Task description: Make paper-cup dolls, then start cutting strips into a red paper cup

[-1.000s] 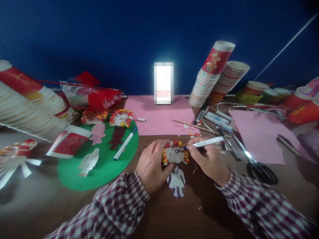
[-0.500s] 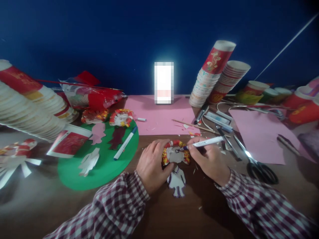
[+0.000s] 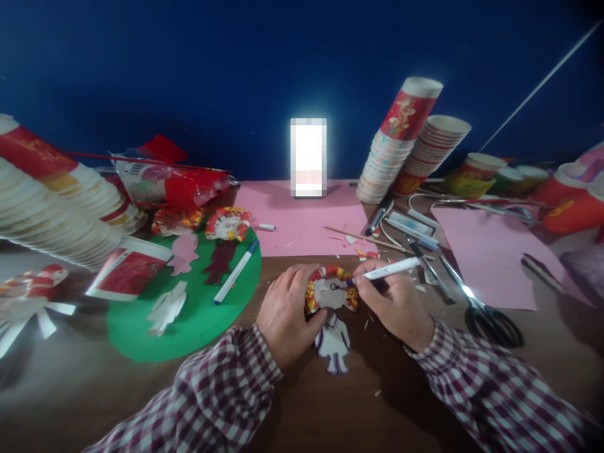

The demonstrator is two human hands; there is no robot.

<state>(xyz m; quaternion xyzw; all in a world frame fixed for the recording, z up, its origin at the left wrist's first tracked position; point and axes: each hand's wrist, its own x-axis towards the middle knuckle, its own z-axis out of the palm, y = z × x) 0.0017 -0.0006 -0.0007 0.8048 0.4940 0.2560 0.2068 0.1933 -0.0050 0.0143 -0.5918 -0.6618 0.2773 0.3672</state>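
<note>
A paper head point(image 3: 334, 298) with a curled red-and-yellow rim lies on the brown table, dark marks drawn on its pale face. Below it is a white paper body point(image 3: 333, 343) outlined in purple. My left hand point(image 3: 290, 314) rests at the head's left side, fingers closed over its edge and thumb at its lower rim. My right hand point(image 3: 396, 305) grips a white marker point(image 3: 391, 268), whose dark tip touches the face or hovers just over it.
A green disc point(image 3: 141, 346) at left bears paper cutouts and a capped marker point(image 3: 236, 272). Scissors point(image 3: 493, 324) lie at right. Paper cup stacks point(image 3: 410, 119) stand behind. Pink sheets point(image 3: 302, 220) and paper scraps lie beyond my hands; a blurred bright panel point(image 3: 308, 157) is at the back.
The marker tip has shifted slightly on the face, and the marker is tilted a little differently in my right hand. My left hand stays on the head. The whole view has shifted slightly.
</note>
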